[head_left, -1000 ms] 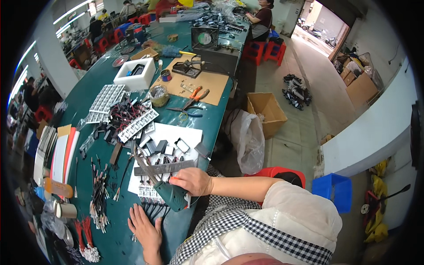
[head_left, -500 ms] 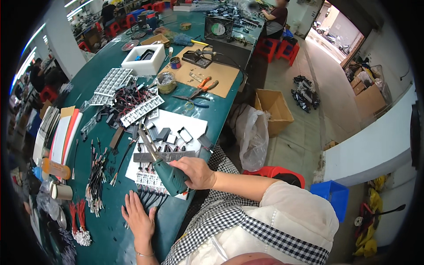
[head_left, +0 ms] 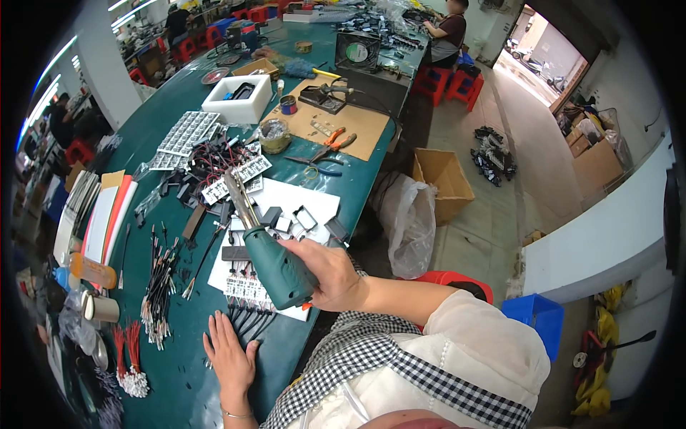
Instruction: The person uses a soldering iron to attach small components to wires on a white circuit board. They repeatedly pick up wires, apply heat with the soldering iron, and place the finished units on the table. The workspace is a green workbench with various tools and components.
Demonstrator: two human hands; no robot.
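Note:
My right hand [head_left: 336, 274] grips a green heat gun [head_left: 275, 266], its metal nozzle pointing up and away over the work. Below the gun lies a row of small white circuit boards [head_left: 246, 287] on a white sheet [head_left: 221, 266]. A dark grey bar [head_left: 234, 254] sits across the top of their wires, partly hidden by the gun. Black cables [head_left: 250, 322] run from the boards toward me. Flat on the green table, my left hand [head_left: 232, 357] rests with fingers stretched out beside those cables. Small black cases [head_left: 271, 217] stand at the sheet's far part.
Bundles of wires [head_left: 158, 286] and red leads [head_left: 131, 357] lie to the left. Farther off are pliers [head_left: 321, 154], a soldering iron stand [head_left: 323, 99], a white foam box [head_left: 239, 100] and a pile of boards [head_left: 187, 136]. A cardboard box [head_left: 443, 186] stands right of the table.
My right hand has lifted the heat gun nearer to me, so it looks larger and hides more of the bar. My left hand stays flat, shifted only slightly in view.

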